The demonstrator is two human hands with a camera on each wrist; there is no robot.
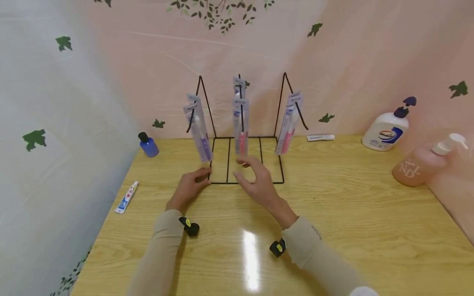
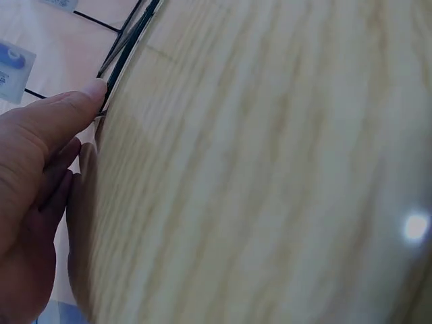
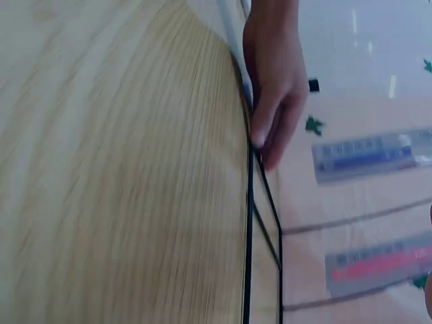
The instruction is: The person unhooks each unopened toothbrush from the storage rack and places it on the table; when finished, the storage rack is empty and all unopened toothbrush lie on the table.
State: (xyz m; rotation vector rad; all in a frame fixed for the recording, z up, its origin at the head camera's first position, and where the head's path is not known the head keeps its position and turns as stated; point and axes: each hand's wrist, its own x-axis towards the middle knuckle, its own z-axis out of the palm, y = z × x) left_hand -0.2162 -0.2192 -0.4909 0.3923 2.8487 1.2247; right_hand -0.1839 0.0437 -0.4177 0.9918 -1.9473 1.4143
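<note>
A black wire display rack (image 1: 255, 183) stands on the table, with packaged toothbrushes hanging from its three hooks. My left hand (image 1: 190, 187) pinches the front left corner of its base; the left wrist view shows the thumb (image 2: 88, 94) at the wire. My right hand (image 1: 259, 185) hovers over the base, thumb and fingers apart, holding nothing. Its fingertips overlap the bottom of the pink toothbrush pack (image 1: 242, 142) on the middle hook. The purple toothbrush pack (image 1: 203, 142) hangs left, above my left hand, and another pink toothbrush pack (image 1: 286, 133) hangs right. Further packs hang behind these.
A small blue bottle (image 1: 149, 147) and a toothpaste tube (image 1: 127, 197) are at the left. At the back lies a white tube (image 1: 320, 137). A white pump bottle (image 1: 385, 131) and a pink pump bottle (image 1: 418, 166) stand right. A patterned curtain (image 1: 148, 53) hangs behind.
</note>
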